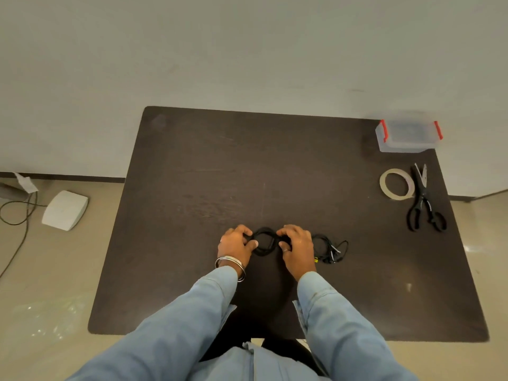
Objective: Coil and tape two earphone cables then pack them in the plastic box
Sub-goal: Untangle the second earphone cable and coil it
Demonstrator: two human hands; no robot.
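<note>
Hands point(237, 243) point(297, 246) pinch opposite sides of a black coiled earphone cable point(264, 242) flat on the dark desk point(275, 174). Beige tape roll point(396, 184) lies far right of the coil, nearer the right grip.

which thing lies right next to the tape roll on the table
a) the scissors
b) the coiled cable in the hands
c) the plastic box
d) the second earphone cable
a: the scissors lie just right of the tape roll at the table's right side, while the plastic box sits farther back at the corner and both cables are near the hands at the front.
</note>
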